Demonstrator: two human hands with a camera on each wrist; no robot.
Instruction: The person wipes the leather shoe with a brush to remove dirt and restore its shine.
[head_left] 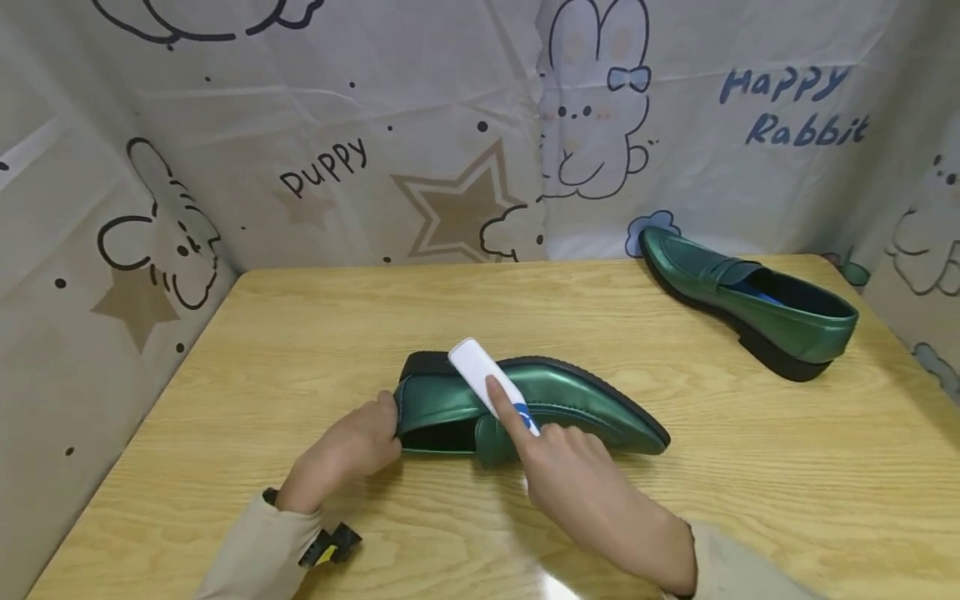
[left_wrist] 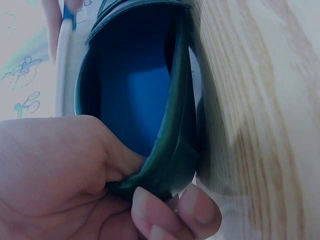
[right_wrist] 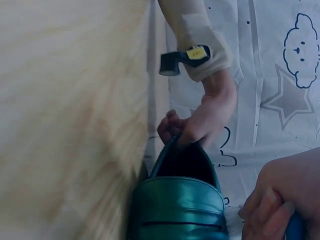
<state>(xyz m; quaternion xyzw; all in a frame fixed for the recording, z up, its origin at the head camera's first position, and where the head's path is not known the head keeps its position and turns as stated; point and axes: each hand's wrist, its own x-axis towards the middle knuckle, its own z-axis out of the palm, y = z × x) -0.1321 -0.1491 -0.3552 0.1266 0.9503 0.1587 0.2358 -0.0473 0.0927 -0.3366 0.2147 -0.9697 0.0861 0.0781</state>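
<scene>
A green loafer (head_left: 577, 392) lies on its side, toe to the right, its opening facing me and its black sole away. My left hand (head_left: 358, 446) grips the heel; in the left wrist view the thumb goes inside over the blue insole (left_wrist: 135, 105) and the fingers curl round the outside. In my right hand (head_left: 581, 479) is a brush with a white back (head_left: 480, 371) and a blue handle (right_wrist: 295, 227). Its head lies against the upper side of the loafer, my index finger stretched along the back. Pale bristles (right_wrist: 233, 220) show beside the shoe in the right wrist view.
A second green loafer (head_left: 750, 300) stands upright on its sole at the back right of the wooden table (head_left: 300, 333). A cloth printed with cartoon animals (head_left: 450, 100) hangs behind the table and along both sides.
</scene>
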